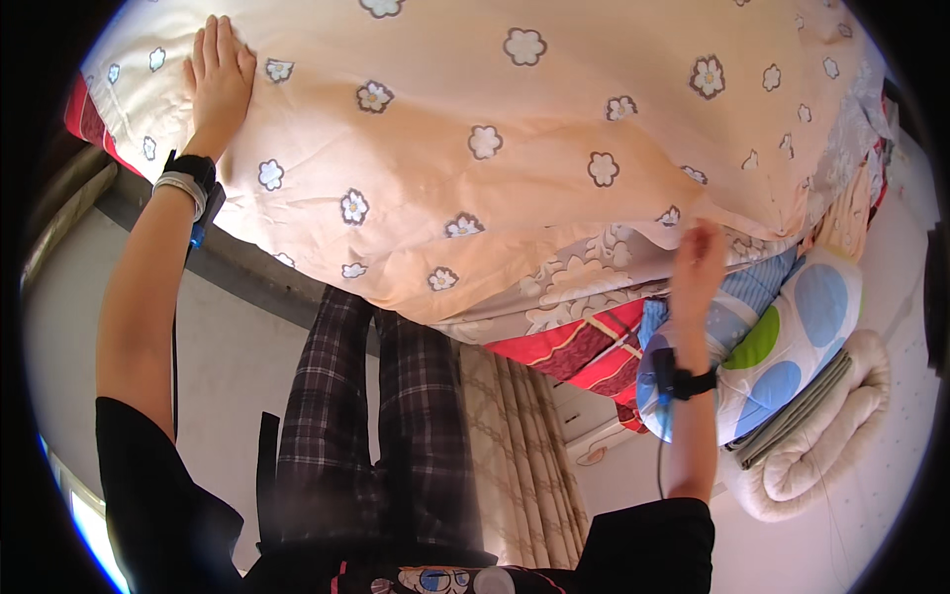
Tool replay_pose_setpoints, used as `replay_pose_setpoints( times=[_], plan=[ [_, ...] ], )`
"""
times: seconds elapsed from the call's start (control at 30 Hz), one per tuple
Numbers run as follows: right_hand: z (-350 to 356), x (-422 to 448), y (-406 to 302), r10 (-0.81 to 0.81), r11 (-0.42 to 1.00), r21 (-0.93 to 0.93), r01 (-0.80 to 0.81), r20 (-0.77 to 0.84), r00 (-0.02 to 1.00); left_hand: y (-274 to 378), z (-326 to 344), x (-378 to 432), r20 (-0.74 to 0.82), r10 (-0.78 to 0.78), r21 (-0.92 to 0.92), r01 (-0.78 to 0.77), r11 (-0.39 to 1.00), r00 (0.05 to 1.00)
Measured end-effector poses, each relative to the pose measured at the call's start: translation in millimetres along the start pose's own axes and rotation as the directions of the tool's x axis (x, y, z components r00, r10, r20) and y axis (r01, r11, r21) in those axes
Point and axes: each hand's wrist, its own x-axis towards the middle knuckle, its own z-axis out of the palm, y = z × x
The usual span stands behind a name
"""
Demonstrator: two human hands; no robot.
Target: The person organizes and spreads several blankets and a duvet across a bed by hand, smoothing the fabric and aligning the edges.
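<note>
A peach bed sheet printed with white flowers spreads over the bed before me, with soft wrinkles across it. My left hand lies palm down on the sheet at the left, fingers stretched out and holding nothing. At the near right edge, my right hand is curled and blurred by motion. The sheet's edge appears drawn up to its fingers, which are partly hidden. Under that edge shows a greyish sheet with a large leaf pattern, and below it a red patterned cover.
Right of the bed sit a folded white quilt with blue and green dots, folded grey-green cloth and a rolled cream fleece blanket. A patterned curtain hangs beside my legs. The bed's dark frame runs along the near left.
</note>
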Motion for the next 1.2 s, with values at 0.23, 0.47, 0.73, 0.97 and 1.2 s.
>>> replay_pose_setpoints(
  times=[0.23, 0.47, 0.73, 0.97, 1.2],
  plan=[
    [97, -128, -46, 0.078, 0.980, 0.131, -0.150, 0.440, 0.895, 6, -4, 4, -0.065, 0.030, 0.006, -0.030, 1.000, 0.997],
    [122, -189, -90, -0.272, 0.939, -0.028, 0.344, 0.554, 0.787, 21, -48, -68, -0.005, -0.162, -0.490, 0.138, 0.861, 0.987],
    [136, -225, -129, -0.432, 0.755, -0.094, 0.649, 0.674, 0.600, 56, -96, -214, 0.306, -0.507, -0.557, 0.583, 0.591, 0.806],
    [165, -226, -93, -0.592, 0.600, 0.036, 0.799, 0.692, 0.413, 79, -96, -285, 0.836, -0.071, -0.541, 0.839, 0.063, 0.544],
    [138, -252, -89, -0.567, 0.692, 0.175, 0.700, 0.731, 0.378, 107, -112, -315, 0.812, 0.242, -0.549, 0.836, 0.007, 0.531]
  ],
)
